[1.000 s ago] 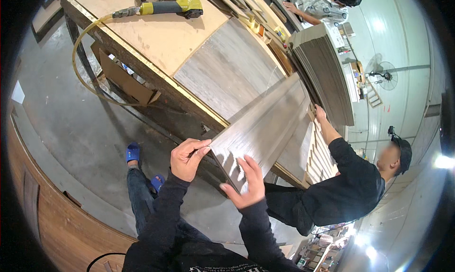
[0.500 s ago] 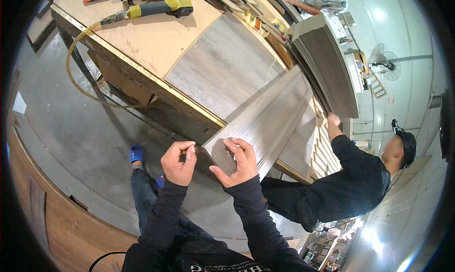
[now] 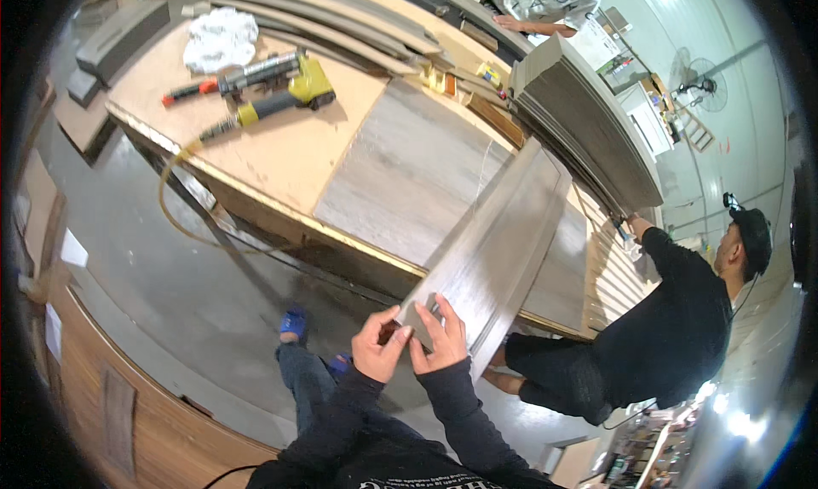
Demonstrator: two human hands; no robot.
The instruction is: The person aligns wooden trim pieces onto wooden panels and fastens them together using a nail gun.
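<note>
A long grey wood-grain panel (image 3: 490, 259) with raised edges rests across the table, its near end sticking out toward me. At that end, my left hand (image 3: 379, 346) is closed at the corner, thumb and fingers drawn together; anything between them is too small to make out. Beside it my right hand (image 3: 441, 337) grips the panel's end, fingers bent over the top face and thumb near the edge. The thumbs almost meet. Under the panel lies a flat grey wood-grain board (image 3: 409, 169) on the table.
A yellow-black air nail gun (image 3: 290, 97) with a hose lies on the wooden table (image 3: 256, 161), near a crumpled white cloth (image 3: 220, 39). Stacked grey panels (image 3: 588, 114) stand at the far right. A co-worker in black (image 3: 656, 319) stands right; another person's arm (image 3: 537, 26) reaches in behind.
My left hand has moved right, closer to my right hand at the panel's end. The view has shifted, showing more of the table's far side. The co-worker's hand has moved along the stacked panels.
</note>
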